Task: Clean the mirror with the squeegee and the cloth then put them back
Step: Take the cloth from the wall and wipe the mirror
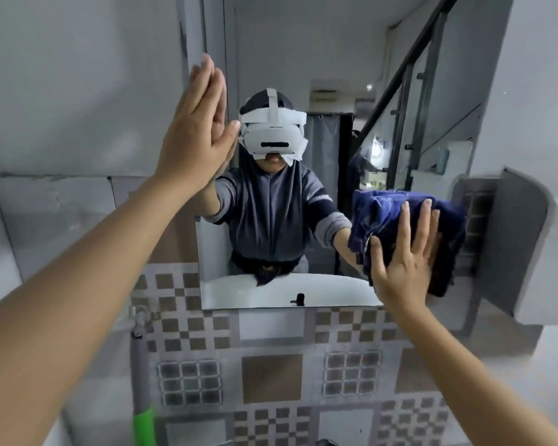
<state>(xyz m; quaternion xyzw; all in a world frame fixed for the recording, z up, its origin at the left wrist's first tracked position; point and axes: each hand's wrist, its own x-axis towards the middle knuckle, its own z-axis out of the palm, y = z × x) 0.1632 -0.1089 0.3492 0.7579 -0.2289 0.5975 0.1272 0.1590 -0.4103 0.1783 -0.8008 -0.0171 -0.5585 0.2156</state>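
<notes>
- On the wall straight ahead hangs the mirror point(335, 43), a tall pane whose bottom edge meets a tiled wall point(271, 378) with a brown, grey and white check pattern.
- At the mirror's left edge the left hand point(195, 133) stands upright, palm toward the glass. Its fingers are straight and close together and point up, and it holds nothing. The thumb reaches over onto the glass.
- Low on the right side of the mirror is the cloth point(384, 214), dark blue and bunched, lying against the glass with folds hanging below.
- The right hand point(406, 262) presses flat on the cloth. Its fingers point(403, 226) are spread and straight, not curled round the fabric, and the palm covers the cloth's lower middle.
- Both forearms are bare and reach forward from the bottom corners of the view.
- Reflected in the glass is a person in a grey top wearing a white headset point(271, 136), with both arms stretched toward the glass.
- Lower in the reflection are the white rim of a sink point(271, 291) and a small black tap point(298, 299).
- Behind the person the reflection shows a dark stair rail point(409, 59) rising to the upper right.
- Just right of the mirror a grey panel point(512, 243) stands out from the wall.
- Down the tiled wall at lower left hangs a grey handle point(140, 365) with a green lower part. I cannot tell whether this is the squeegee.
</notes>
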